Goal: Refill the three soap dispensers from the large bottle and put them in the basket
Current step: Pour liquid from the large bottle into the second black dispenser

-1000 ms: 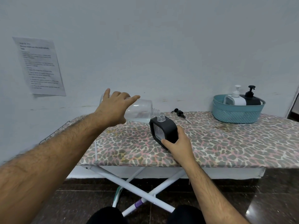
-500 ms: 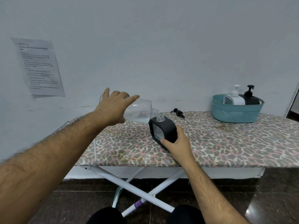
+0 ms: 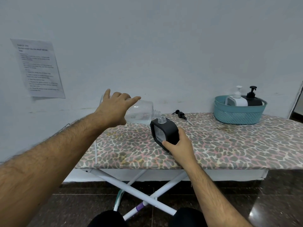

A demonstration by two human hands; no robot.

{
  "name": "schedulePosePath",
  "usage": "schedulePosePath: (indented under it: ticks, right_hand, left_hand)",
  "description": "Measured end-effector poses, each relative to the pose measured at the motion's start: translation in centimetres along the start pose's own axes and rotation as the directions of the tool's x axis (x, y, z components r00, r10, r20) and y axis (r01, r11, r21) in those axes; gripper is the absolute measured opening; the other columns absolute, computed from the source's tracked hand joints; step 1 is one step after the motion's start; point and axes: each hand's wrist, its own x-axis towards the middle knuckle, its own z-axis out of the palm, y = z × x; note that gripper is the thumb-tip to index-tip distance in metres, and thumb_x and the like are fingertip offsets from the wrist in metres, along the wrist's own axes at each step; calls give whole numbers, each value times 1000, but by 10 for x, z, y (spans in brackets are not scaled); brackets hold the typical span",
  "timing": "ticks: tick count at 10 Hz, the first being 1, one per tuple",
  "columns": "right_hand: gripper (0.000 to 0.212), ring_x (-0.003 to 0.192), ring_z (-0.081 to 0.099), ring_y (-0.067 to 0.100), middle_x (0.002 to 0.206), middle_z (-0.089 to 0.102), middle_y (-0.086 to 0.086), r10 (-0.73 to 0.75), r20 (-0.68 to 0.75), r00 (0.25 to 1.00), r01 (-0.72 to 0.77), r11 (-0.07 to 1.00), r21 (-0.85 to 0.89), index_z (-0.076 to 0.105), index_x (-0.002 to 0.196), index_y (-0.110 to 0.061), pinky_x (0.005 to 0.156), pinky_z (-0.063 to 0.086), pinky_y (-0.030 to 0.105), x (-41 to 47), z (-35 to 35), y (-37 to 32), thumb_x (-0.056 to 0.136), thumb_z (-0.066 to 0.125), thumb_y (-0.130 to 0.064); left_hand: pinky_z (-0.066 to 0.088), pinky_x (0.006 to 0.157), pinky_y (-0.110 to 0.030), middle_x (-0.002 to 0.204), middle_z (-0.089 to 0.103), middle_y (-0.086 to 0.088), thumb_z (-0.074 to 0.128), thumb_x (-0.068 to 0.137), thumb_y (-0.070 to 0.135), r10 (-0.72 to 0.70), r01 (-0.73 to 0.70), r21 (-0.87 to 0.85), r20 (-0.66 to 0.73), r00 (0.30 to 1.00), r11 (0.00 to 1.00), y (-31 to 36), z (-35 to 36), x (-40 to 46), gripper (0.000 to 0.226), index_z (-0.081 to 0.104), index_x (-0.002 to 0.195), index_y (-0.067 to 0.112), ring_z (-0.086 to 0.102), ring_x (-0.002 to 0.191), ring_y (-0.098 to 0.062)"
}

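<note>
We see the left hand (image 3: pixel 114 110) wrapped over the large clear bottle (image 3: pixel 139 113), fingers curled across its upper side, holding it tipped almost level above the ironing board (image 3: pixel 229 145). The bottle's threaded mouth sits just beside and slightly above the open neck (image 3: pixel 161 119) of the black dispenser (image 3: pixel 165 133). A shallow pool of clear liquid lies along the bottle's lower wall.

The right hand (image 3: pixel 178 148) grips the black dispenser low on its near side, thumb on the front face and fingers round the far edge, keeping it tilted toward the bottle on the leopard-print cover. Its pump head (image 3: pixel 180 114) lies loose on the board behind it, apart from it.

At the board's right end the teal basket (image 3: pixel 239 115) holds the white dispenser (image 3: pixel 236 100) and a second black dispenser (image 3: pixel 253 99), side by side and upright, pumps fitted.

A printed sheet (image 3: pixel 38 69) is fixed to the wall at left; the white crossed legs (image 3: pixel 139 192) stand on dark tile.

Compared with the frames half a second and one second earlier, we find almost no difference: both grips, the bottle's tilt and the dispenser's place match. Whether liquid crosses between the two mouths we cannot tell.
</note>
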Motion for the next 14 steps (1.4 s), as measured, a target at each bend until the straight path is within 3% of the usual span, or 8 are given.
schedulePosePath:
  ticks: [3,8,14]
  right_hand:
    - [47,90,58,-13,101,61,-26,9,14,1000,-9,1000,9,49,116,-36,68,46,9,0,-2,-2,83,75,-16]
    - [47,93,62,-4,102,63,-22,16,19,1000,-16,1000,17,49,116,-37,71,48,14,2,-3,0,83,75,-17]
    - [48,91,60,-10,102,62,-24,9,20,1000,-9,1000,26,49,118,-36,71,48,11,2,-4,0,83,76,-16]
  left_hand:
    - [11,119,-61,152,38,0,80,78,36,6,-6,15,7,1000,1000,-1,-1,3,103,11,154,38,33,140,-25]
    - [12,118,-61,150,40,1,80,78,35,21,-21,28,2,1000,999,-2,-1,5,103,11,154,37,36,138,-26]
    - [12,118,-61,150,40,1,80,78,35,23,-23,29,5,1000,999,-1,-2,6,103,11,154,38,36,138,-25]
